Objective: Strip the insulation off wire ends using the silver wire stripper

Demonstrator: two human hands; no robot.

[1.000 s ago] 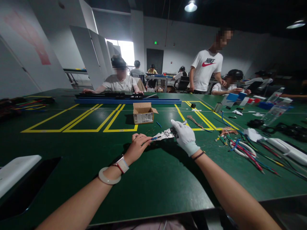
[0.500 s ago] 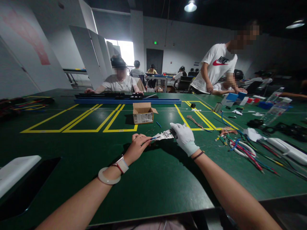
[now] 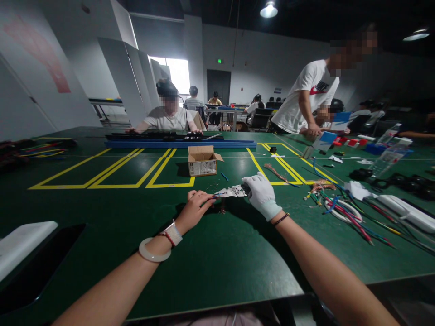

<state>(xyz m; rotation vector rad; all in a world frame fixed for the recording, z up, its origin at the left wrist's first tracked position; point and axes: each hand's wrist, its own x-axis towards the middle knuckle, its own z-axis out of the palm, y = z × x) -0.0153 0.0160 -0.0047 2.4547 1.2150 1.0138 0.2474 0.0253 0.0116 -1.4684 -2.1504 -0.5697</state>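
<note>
My right hand, in a white glove, is closed around the handles of a metal wire stripper held just above the green table. Bare and pinched, my left hand grips a short blue wire whose end sits in the stripper's jaws. A small tuft of copper strands lies on the table right under the tool.
An open cardboard box stands behind the hands by yellow floor-tape lines. Several coloured wires and a white power strip lie to the right. A white board is at the near left. A standing person leans over the far right; a seated person faces me.
The stripper has levelled out while both hands stayed put, and copper strands now lie below it. The standing person has bent further right toward the blue boxes.
</note>
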